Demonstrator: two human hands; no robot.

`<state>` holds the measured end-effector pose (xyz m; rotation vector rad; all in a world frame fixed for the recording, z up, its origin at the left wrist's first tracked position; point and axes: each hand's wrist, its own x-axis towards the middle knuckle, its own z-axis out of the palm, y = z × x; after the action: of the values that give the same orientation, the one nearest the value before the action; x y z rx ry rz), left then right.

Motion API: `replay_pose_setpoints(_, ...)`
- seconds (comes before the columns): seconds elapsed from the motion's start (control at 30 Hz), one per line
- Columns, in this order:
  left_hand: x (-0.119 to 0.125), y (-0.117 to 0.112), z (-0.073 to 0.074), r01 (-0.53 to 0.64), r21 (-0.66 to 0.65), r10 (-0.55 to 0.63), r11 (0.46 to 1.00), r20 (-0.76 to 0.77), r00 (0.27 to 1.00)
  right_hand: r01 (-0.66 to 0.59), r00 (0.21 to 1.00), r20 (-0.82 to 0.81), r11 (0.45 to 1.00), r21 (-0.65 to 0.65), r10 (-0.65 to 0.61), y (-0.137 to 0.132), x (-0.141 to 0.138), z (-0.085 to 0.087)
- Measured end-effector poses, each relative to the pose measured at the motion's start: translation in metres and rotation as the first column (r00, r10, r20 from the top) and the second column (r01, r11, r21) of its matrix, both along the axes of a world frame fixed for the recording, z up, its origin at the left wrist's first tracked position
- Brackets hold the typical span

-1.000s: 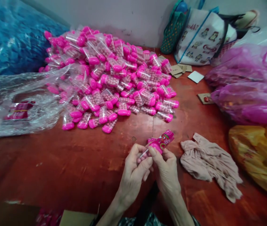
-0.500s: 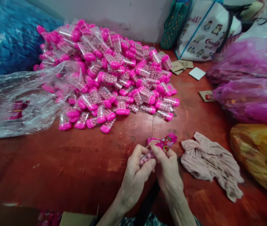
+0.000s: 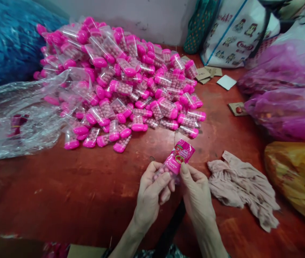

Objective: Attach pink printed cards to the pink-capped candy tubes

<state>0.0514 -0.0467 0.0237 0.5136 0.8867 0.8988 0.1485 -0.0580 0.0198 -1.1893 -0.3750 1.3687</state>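
Between my two hands is a small clear candy bottle (image 3: 159,174) with round pink candies inside. A printed pink label sleeve (image 3: 180,154) covers its far end and hides whatever cap is there. My left hand (image 3: 152,190) is closed around the candy-filled end, its thumb lying across the front. With thumb and fingers, my right hand (image 3: 196,186) pinches the right edge of the label sleeve. Beyond my hands lies a large heap of similar candy bottles (image 3: 120,87) with bright pink caps and no printed sleeves.
A crumpled pale cloth (image 3: 242,186) lies right of my hands, beside a yellow plastic bag (image 3: 289,175). Pink plastic bags (image 3: 284,96) and a white printed bag (image 3: 233,39) stand farther back. Clear plastic sheeting (image 3: 34,118) and a blue bag (image 3: 7,43) are at the left.
The label sleeve has unfolded and now sits flat and upright over the bottle's end. My right hand has shifted slightly to the right, onto the sleeve's edge.
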Motion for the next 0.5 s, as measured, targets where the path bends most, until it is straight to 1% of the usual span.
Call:
replay_pose_setpoints(0.07, 0.0, -0.001, 0.0, 0.001, 0.004, -0.001, 1.0, -0.006, 1.0, 0.007, 0.999, 0.046, 1.0, -0.024, -0.006, 0.0, -0.001, -0.001)
replay_pose_setpoints(0.13, 0.0, -0.003, 0.0, -0.024, 0.011, 0.024, 1.0, -0.035, 0.999, 0.04, 0.995, 0.095, 0.998, -0.044, -0.035, -0.002, -0.007, -0.003)
replay_pose_setpoints(0.2, 0.001, -0.005, 0.0, -0.083, 0.023, 0.085, 0.996, -0.082, 0.993, 0.068, 0.989, 0.134, 0.996, -0.063, -0.059, -0.005, -0.016, -0.005)
replay_pose_setpoints(0.27, 0.001, -0.006, -0.002, -0.139, 0.039, 0.143, 0.99, -0.126, 0.982, 0.078, 0.988, 0.136, 0.994, -0.076, -0.067, -0.007, -0.024, -0.006)
replay_pose_setpoints(0.3, 0.001, -0.005, -0.002, -0.15, 0.049, 0.156, 0.987, -0.141, 0.978, 0.074, 0.991, 0.116, 0.994, -0.077, -0.064, -0.007, -0.026, -0.007)
replay_pose_setpoints(0.37, 0.002, -0.004, -0.004, -0.135, 0.073, 0.145, 0.988, -0.154, 0.977, 0.044, 0.999, 0.035, 0.997, -0.066, -0.042, -0.006, -0.026, -0.006)
replay_pose_setpoints(0.5, 0.001, -0.001, -0.006, -0.037, 0.106, 0.054, 0.994, -0.164, 0.985, 0.025, 0.989, -0.144, 0.999, -0.033, -0.029, 0.001, -0.011, -0.002)
